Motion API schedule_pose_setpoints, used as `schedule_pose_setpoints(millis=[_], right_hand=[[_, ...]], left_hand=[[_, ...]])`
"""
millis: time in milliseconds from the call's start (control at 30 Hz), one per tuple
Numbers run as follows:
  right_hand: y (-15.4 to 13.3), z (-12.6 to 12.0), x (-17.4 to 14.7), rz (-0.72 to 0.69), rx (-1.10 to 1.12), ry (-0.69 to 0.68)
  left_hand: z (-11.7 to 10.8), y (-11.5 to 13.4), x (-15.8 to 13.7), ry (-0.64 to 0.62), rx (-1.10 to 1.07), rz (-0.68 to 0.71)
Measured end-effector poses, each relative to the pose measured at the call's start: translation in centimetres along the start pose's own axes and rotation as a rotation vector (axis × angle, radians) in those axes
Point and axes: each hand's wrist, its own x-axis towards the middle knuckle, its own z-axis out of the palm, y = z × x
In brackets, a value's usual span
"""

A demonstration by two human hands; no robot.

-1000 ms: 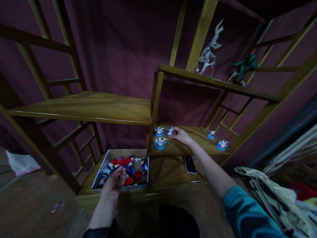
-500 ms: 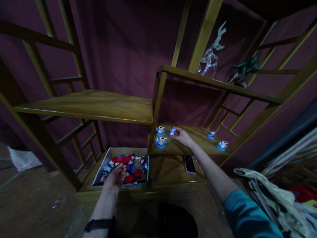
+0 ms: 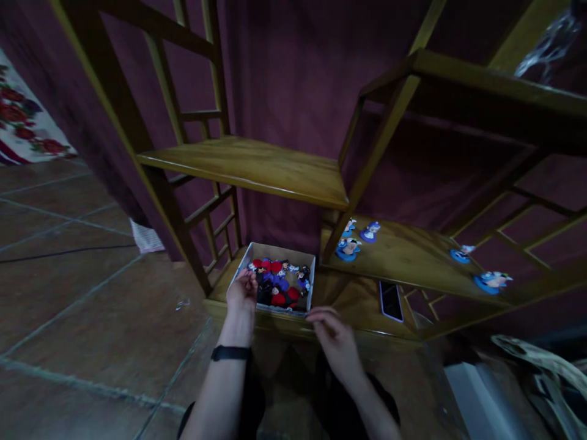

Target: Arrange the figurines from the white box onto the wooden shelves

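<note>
My left hand point(image 3: 242, 292) is at the left side of a shallow open box point(image 3: 280, 249), its fingers curled together. Whatever they may hold is hidden. Small cartoon figurines point(image 3: 277, 284) in red, purple, black and white crowd the box. Near the box's front right corner is my right hand point(image 3: 337, 342), smeared by motion, fingers stretched out and nothing seen in them. A purple figurine point(image 3: 369, 232) stands on the shelf to the right, beside a blue-based figurine point(image 3: 348, 249) and another point(image 3: 349, 227) partly behind the post.
Two more blue-based figurines point(image 3: 493, 281) point(image 3: 461, 253) stand at the shelf's right end. A phone point(image 3: 391, 300) lies on the lower board. A wooden shelf point(image 3: 247, 165) overhangs the box, and a post point(image 3: 373, 171) divides the unit. A clear glass ornament point(image 3: 548, 52) is at upper right.
My right hand has let go of the purple figurine on the shelf and moved down and left towards the box. The view has swung left; my left hand stays by the box.
</note>
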Motion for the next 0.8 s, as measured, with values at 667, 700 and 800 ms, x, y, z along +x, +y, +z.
schedule_pose_setpoints(millis=[667,700,800], right_hand=[[13.9,12.4,15.4,0.257,-0.878,-0.292],[14.0,12.3,15.2,0.242,-0.898,-0.317],[13.8,12.0,14.7,0.22,-0.927,-0.333]], left_hand=[[1.4,4.9,2.4,-0.028,-0.145,-0.059],[1.4,5.0,2.5,-0.033,-0.143,-0.062],[1.4,5.1,2.8,-0.045,-0.144,-0.056]])
